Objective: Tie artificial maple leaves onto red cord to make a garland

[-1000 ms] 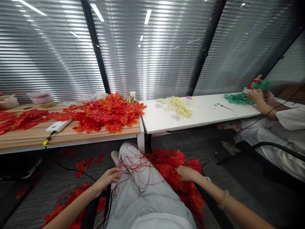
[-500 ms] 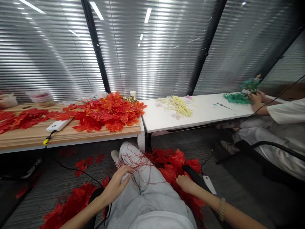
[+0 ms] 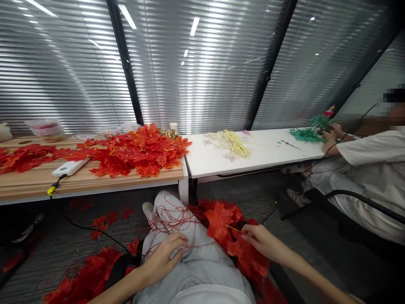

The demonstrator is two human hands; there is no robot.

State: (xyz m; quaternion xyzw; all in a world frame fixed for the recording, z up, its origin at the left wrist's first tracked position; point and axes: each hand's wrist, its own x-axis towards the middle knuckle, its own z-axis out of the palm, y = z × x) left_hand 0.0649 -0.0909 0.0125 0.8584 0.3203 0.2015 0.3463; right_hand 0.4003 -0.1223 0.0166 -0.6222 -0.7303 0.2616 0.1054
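Observation:
In the head view my right hand (image 3: 262, 240) pinches a red artificial maple leaf (image 3: 218, 220) by its thin yellow stem, beside my right thigh. More red leaves hang below and behind that hand. My left hand (image 3: 167, 255) rests over my lap with loosely bent fingers, the thumb apart from them and nothing visible between. Just beyond it, a loose tangle of thin red string (image 3: 174, 217) lies across my left knee and thigh.
A wooden table (image 3: 152, 181) bears a big heap of red leaves (image 3: 142, 152), a white power bank (image 3: 71, 166) and plastic tubs (image 3: 47, 128). Yellow strips (image 3: 236, 144) lie on the white table (image 3: 205, 166). At right, a seated person's hands (image 3: 332, 136) hold green foliage (image 3: 306, 134).
My right hand has risen from beside the chair arm, now with a leaf lifted by its stem. My left hand has shifted slightly right and down, away from the string.

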